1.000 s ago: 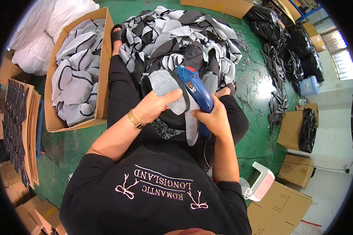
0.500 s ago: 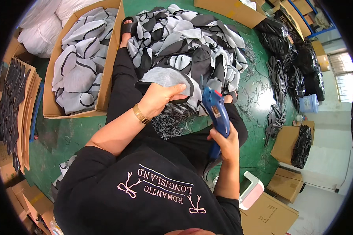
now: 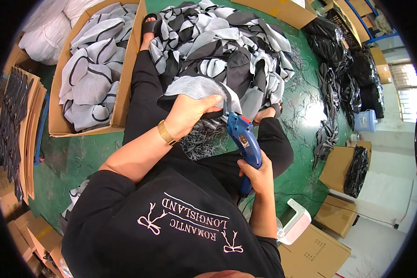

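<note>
Where the brown carton (image 3: 130, 69) stands: upper left of the frame, with many grey pieces having dark lines inside it.
Left hand (image 3: 188, 114): at the centre of the frame; its fingers are grasping the right end of one piece, thumb above, the other fingers partly hidden.
Grey piece (image 3: 197, 87): just above the centre, in front of the pile, its dark border turning down on the right side. It would be good, I judge, to keep this border stretched and flat, so that it does not fold.
Thin offcuts (image 3: 201, 142): below the held piece, in a loose heap.
Pile of grey and black cloth (image 3: 222, 39): upper middle of the frame, on the green floor.
Blue cutter (image 3: 244, 141): right of centre, its head at the border of the piece; whether it touches, I cannot tell. The step seems to be trimming, so the head should follow the border evenly and stay away from the left thumb, which is very near.
Right hand (image 3: 258, 173): right of centre and lower, its fingers wrapped around the handle. A steady wrist would help most.
</note>
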The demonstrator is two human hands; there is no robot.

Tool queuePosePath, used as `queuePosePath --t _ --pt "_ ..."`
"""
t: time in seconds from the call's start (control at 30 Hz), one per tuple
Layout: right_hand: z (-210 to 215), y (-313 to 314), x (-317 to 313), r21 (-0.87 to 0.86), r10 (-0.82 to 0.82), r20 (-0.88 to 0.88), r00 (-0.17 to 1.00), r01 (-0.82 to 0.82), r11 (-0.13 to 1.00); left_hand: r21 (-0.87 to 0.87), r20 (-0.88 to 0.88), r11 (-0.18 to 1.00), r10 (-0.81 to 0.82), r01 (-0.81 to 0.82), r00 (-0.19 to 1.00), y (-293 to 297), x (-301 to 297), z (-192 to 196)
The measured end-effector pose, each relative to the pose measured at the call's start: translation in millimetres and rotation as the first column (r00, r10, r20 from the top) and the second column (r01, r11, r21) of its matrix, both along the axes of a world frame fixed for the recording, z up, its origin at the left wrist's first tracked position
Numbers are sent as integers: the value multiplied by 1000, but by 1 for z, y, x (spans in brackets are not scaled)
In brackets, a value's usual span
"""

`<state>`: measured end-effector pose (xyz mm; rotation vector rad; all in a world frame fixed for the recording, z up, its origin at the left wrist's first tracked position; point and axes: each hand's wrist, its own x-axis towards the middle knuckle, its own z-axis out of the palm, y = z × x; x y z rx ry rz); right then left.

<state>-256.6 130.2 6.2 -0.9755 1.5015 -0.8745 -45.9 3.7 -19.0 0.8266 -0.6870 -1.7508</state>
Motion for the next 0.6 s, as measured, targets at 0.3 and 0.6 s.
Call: queuePosePath --t 0.3,0.6 --pt "6 -2 -9 -6 32 27 999 -31 999 -117 205 988 -71 97 976 2 6 1" --pt "18 -9 -16 51 87 45 995 -89 995 -293 473 907 -136 302 870 -4 19 9"
